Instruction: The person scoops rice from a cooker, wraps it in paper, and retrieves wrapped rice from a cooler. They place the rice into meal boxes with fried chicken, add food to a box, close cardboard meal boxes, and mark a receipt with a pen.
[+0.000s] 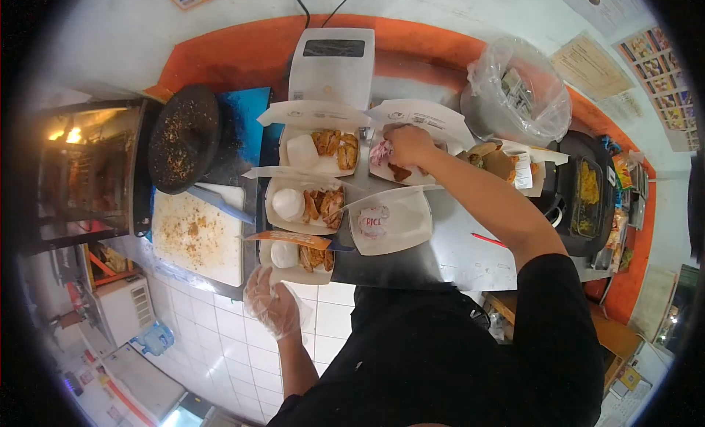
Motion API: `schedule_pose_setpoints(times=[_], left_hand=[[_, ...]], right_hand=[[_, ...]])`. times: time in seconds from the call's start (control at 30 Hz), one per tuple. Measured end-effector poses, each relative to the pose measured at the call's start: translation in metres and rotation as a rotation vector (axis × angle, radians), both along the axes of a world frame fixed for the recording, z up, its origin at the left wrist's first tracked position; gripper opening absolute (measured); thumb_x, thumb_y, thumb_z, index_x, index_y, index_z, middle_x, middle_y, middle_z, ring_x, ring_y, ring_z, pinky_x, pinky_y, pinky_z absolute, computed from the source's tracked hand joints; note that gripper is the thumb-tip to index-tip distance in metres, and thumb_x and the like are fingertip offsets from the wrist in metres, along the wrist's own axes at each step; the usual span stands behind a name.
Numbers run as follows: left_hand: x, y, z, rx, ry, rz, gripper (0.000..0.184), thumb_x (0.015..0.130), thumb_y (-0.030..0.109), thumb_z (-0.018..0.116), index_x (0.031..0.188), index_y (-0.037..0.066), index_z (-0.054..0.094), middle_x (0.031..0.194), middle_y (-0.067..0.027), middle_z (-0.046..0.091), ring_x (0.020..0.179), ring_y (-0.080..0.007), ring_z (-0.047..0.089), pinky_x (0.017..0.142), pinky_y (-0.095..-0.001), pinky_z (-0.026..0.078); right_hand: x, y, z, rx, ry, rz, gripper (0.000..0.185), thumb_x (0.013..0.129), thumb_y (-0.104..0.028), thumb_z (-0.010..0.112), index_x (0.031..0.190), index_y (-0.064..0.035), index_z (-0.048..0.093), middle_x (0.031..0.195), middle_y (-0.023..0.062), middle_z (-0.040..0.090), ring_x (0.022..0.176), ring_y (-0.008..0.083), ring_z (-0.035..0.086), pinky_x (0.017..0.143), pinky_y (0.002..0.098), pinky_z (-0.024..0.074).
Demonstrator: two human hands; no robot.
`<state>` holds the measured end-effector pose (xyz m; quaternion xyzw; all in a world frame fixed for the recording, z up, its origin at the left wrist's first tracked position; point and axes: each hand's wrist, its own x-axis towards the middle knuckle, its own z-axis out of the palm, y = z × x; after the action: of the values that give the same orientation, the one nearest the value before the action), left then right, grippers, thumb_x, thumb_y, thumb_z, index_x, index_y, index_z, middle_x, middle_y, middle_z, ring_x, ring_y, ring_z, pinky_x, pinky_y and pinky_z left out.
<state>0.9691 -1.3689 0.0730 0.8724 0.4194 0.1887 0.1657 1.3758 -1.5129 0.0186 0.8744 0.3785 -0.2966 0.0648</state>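
Note:
My right hand (413,145) is bare and reaches into the back right takeaway box, its fingers closed on a crumpled pink-and-white rice packet (380,153). Beside the packet lies a brown piece of chicken (400,173). My left hand (273,301), in a clear plastic glove, is held empty with loosely spread fingers near the front left box (314,276). That box has a white rice packet (283,254) and chopped chicken (312,257). Two more open boxes behind it hold white packets and chicken. In the middle box (400,243) sits a packet printed RICE (373,221).
To the left are a cutting board (197,232) with crumbs, a knife (220,203), a dark round lid-like object (183,137) and a lit oven (88,163). A plastic-lined pot (518,96), black cooker (584,185) and red pen (488,240) are on the right.

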Motion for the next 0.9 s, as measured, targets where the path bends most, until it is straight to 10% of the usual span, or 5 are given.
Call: schedule_pose_setpoints(times=[0.2,0.33,0.47,0.67,0.9], left_hand=[[0.056,-0.026,0.092,-0.002,-0.126,-0.282,0.035,0.070,-0.002,0.053,0.100,0.003,0.070,0.106,-0.0149,0.066,0.099,-0.0345,0.061,0.091,-0.0447,0.046],[0.135,-0.040,0.124,0.135,-0.140,-0.650,0.036,0.071,-0.001,0.057,0.105,0.004,0.068,0.103,-0.0168,0.066,0.095,-0.0349,0.062,0.085,-0.0433,0.048],[0.233,-0.056,0.101,-0.123,-0.063,-0.970,0.023,0.081,0.007,0.060,0.102,0.005,0.067,0.107,-0.0120,0.067,0.098,-0.0345,0.062,0.082,-0.0457,0.047],[0.363,-0.076,0.006,-0.028,0.786,-1.183,0.033,0.083,0.024,0.061,0.109,0.005,0.069,0.103,-0.0193,0.068,0.095,-0.0358,0.065,0.088,-0.0417,0.050],[0.386,-0.092,-0.050,0.086,1.148,-1.312,0.025,0.082,0.019,0.062,0.097,0.002,0.071,0.095,-0.0168,0.068,0.090,-0.0296,0.066,0.082,-0.0389,0.051]], right_hand=[[0.022,-0.047,0.024,0.623,0.255,-0.158,0.055,0.070,-0.033,0.072,0.119,-0.0079,0.065,0.108,0.0168,0.067,0.104,0.0276,0.064,0.089,0.0383,0.0506],[-0.004,-0.116,0.098,1.115,1.102,-0.880,0.062,0.078,-0.020,0.064,0.134,-0.0002,0.047,0.128,0.0118,0.057,0.114,0.0241,0.060,0.095,0.0365,0.0484],[-0.037,-0.195,0.081,1.501,1.756,-0.869,0.065,0.080,-0.016,0.062,0.141,-0.0080,0.040,0.132,0.0143,0.054,0.119,0.0310,0.055,0.099,0.0471,0.0488],[-0.129,-0.277,0.094,1.719,1.517,-1.543,0.079,0.074,-0.016,0.073,0.144,-0.0207,0.036,0.138,0.0122,0.048,0.121,0.0336,0.053,0.096,0.0639,0.0467],[-0.192,-0.345,0.094,1.639,1.239,-1.509,0.087,0.067,-0.019,0.083,0.140,-0.0058,0.035,0.135,0.0137,0.044,0.117,0.0274,0.053,0.093,0.0505,0.0522]])
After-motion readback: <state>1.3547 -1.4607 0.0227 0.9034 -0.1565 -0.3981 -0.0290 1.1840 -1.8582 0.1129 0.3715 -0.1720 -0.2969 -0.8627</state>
